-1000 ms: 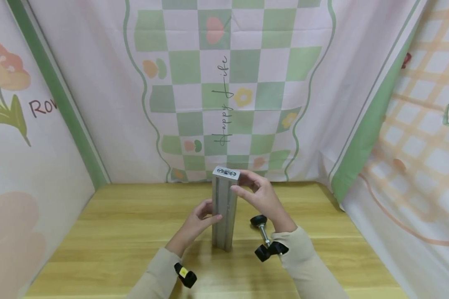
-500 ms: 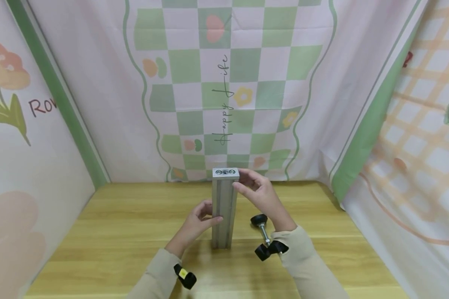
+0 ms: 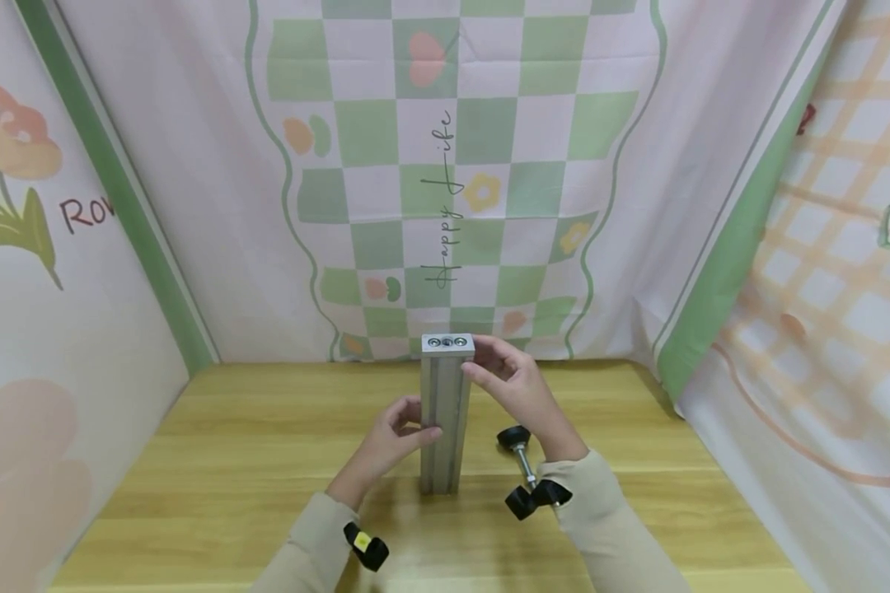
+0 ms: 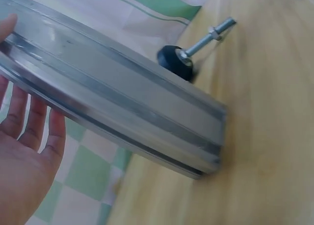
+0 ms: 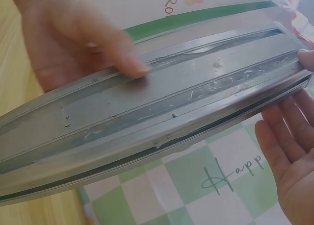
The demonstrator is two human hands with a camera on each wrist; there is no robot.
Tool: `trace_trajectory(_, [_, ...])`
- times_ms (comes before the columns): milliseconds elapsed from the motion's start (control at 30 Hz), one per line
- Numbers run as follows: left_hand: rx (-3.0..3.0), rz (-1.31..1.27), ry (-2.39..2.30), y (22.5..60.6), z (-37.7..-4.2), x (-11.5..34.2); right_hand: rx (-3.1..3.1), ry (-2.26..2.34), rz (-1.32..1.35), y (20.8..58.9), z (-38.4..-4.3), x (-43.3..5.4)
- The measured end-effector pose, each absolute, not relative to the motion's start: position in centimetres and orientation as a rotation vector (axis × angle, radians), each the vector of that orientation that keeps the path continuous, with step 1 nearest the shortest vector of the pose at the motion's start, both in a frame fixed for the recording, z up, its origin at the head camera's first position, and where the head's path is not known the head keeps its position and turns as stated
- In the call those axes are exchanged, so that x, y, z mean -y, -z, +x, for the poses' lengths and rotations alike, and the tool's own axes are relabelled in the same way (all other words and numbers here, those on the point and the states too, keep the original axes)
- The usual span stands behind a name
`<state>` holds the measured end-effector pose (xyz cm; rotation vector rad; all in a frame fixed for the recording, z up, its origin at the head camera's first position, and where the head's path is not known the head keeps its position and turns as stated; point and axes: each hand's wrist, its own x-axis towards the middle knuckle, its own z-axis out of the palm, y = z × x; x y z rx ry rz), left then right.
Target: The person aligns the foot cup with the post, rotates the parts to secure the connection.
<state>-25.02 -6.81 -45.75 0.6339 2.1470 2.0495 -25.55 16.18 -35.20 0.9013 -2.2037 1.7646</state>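
Note:
An aluminium extrusion profile [image 3: 442, 412] stands upright on the wooden table, its end face with three round holes on top. My left hand [image 3: 389, 445] grips it around mid-height, thumb across the front face and fingers behind the left side. Near the top end, my right hand [image 3: 515, 391] holds the right edge between thumb and fingers. Slots run along the bar [image 4: 132, 92] in the left wrist view, and its lower end meets the tabletop. Right of the bar lies a levelling foot [image 3: 514, 438] with a black round base and a threaded stud with a nut.
The wooden table [image 3: 267, 420] reaches back to a hanging cloth [image 3: 482, 132] with green and white checks. Patterned curtains hang at the left and right sides. Black wrist devices [image 3: 367, 548] sit on both sleeves, the right one overlapping the stud's end in the head view.
The profile has turned slightly and straightened, so its wide face now points more squarely at the head camera. Both hands keep their hold in nearly the same places. The levelling foot has not moved.

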Motion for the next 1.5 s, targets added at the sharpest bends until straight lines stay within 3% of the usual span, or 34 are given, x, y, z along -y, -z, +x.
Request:
trace_trajectory(567, [-2.37, 1.022, -2.013, 39.2, -26.1, 7.0, 2.182, -1.753, 0.939, 35.7, -25.5, -16.5])
trace_trajectory(1067, [-2.434, 0.989, -2.087, 39.9, -25.6, 6.5, 2.222, -1.745, 0.958, 36.2, -25.7, -17.5])
trace_trajectory(1500, [-2.375, 0.928, -2.149, 40.3, -25.5, 6.2, 2.495, -1.61, 0.791, 40.0, -27.8, -20.6])
